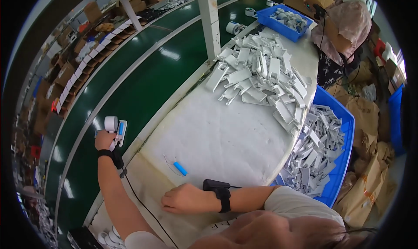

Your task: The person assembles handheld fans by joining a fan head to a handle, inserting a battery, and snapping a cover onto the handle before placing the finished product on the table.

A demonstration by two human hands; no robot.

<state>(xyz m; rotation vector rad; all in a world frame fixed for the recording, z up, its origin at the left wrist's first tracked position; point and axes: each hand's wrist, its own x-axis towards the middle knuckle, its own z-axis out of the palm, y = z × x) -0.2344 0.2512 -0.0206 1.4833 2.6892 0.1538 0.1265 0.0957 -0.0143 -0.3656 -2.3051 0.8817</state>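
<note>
My left hand (105,140) reaches out over the green conveyor belt, its fingers closed around a white device part with a round drum-shaped head (111,123). Right beside that hand, an open white housing (124,138) has a blue cylindrical battery (121,129) in it; whether the two white pieces are joined I cannot tell. My right hand (185,199) rests on the white tabletop with its fingers curled, and anything inside them is hidden. Just above it on the table lies another blue battery (180,168) with thin wires, apart from the hand.
A heap of white plastic housings (257,70) covers the table's far part. Beyond stands a blue tray (278,29) of round white parts. A large blue bin (346,136) of white pieces adjoins the right edge. A white post (210,27) rises beside the belt (143,83). Another person (344,27) sits far right.
</note>
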